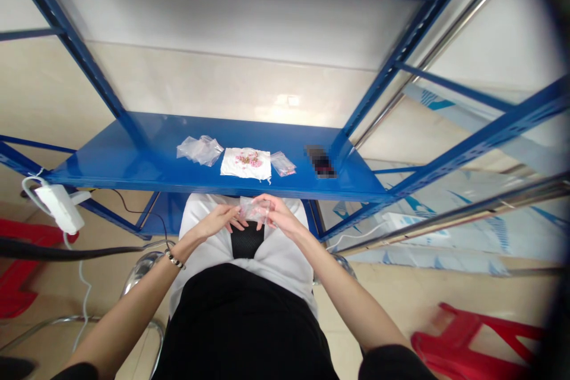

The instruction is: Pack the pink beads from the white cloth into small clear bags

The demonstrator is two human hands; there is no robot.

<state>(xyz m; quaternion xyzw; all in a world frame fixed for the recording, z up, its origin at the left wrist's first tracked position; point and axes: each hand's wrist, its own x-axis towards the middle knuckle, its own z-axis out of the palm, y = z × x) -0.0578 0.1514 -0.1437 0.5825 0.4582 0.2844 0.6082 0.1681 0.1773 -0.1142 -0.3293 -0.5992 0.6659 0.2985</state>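
Over my lap, just below the shelf edge, a small clear plastic bag [255, 209] is stretched between my two hands. My left hand [221, 218] pinches its left end, and my right hand [278, 217] grips its right side with the fingers partly behind the film. On the shelf in front lies a white cloth [231, 167] with a heap of small pink and greenish pieces [250, 159] on it. To its left is a loose pile of clear plastic bags [200, 150]. A bag with small coloured pieces inside [284, 164] rests to the cloth's right.
The blue metal shelf [155, 172] has uprights on both sides and a board overhead. A pixelated dark object [321, 161] lies at its right. A white power strip [60, 208] hangs at the left. Red stools [472, 338] stand on the floor.
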